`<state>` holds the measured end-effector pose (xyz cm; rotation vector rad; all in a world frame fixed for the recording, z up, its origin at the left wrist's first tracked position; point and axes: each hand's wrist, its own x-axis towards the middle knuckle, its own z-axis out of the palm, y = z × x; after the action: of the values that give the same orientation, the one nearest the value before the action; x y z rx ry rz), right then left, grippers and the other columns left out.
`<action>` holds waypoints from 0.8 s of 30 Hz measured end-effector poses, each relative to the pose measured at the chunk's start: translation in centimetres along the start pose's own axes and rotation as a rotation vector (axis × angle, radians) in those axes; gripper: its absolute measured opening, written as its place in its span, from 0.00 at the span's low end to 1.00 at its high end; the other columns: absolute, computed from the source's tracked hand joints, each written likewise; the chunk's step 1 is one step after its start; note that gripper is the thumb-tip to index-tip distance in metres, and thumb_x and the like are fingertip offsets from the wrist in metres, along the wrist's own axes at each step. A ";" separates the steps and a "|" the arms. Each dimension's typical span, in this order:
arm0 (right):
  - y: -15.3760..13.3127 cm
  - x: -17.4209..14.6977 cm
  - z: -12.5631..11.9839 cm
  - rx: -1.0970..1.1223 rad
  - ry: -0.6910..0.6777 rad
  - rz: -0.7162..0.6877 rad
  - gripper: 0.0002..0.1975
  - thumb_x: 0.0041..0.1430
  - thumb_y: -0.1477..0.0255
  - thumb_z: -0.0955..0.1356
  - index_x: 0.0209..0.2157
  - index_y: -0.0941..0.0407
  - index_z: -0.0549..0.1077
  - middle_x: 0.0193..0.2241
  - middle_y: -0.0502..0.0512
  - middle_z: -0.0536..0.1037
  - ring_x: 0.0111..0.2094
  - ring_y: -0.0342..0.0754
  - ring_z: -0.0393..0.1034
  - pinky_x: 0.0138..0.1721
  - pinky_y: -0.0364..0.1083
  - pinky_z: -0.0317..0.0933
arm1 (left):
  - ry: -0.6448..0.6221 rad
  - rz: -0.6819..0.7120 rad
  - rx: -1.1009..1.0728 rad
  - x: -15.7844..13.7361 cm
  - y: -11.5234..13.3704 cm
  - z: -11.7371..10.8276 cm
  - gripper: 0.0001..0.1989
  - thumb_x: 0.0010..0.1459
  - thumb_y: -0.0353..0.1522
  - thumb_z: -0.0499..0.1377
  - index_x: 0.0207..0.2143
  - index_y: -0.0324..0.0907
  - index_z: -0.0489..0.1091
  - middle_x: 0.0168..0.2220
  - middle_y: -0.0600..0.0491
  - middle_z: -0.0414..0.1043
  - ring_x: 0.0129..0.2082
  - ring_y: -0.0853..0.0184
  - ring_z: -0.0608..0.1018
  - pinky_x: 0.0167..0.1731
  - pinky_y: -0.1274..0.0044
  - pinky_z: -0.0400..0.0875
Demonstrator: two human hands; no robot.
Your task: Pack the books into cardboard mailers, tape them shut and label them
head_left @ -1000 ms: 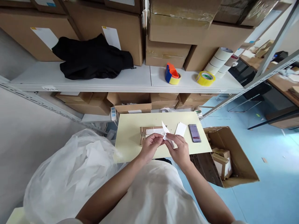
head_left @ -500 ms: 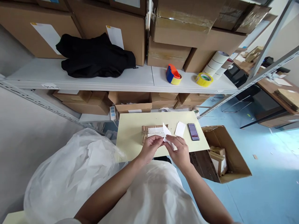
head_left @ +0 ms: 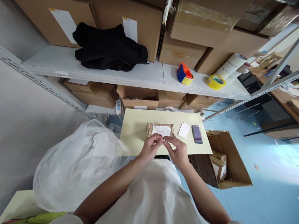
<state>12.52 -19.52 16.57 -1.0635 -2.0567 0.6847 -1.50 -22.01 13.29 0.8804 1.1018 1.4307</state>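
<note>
My left hand (head_left: 149,148) and my right hand (head_left: 177,151) meet fingertip to fingertip over the near side of the table. Both are closed in a pinch on a white label (head_left: 158,128), which now shows almost edge-on as a thin pale sliver. Just beyond my fingers lies a small brown cardboard parcel (head_left: 149,127) with white paper and shiny tape on top; my hands partly cover its near side. To its right are some white slips (head_left: 184,130) and a phone (head_left: 197,134) with a blurred screen.
A cream table (head_left: 134,124) is in front of me. At left bulges a clear plastic bag (head_left: 77,168) of white scraps; at right stands an open carton (head_left: 238,165) holding small boxes. The shelf (head_left: 154,76) carries a black garment (head_left: 109,48), a tape dispenser (head_left: 184,74) and tape rolls (head_left: 216,81).
The label has turned from showing its white face to nearly edge-on. My hands stay pinched together. The whole view has shifted slightly, with the shelf tilting down toward the right.
</note>
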 end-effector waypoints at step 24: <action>-1.1 0.5 1.0 -0.109 0.000 -0.041 0.11 0.62 0.71 0.62 0.42 0.53 0.75 0.38 0.57 0.81 0.39 0.50 0.77 0.39 0.50 0.71 | 0.133 0.294 0.327 -0.4 0.0 -0.7 0.10 0.58 0.38 0.57 0.28 0.44 0.73 0.34 0.51 0.68 0.39 0.64 0.71 0.45 0.69 0.66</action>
<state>11.08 -19.79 16.92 -1.0794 -2.1304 0.5575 -2.13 -22.47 13.14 1.2329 1.3757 1.5912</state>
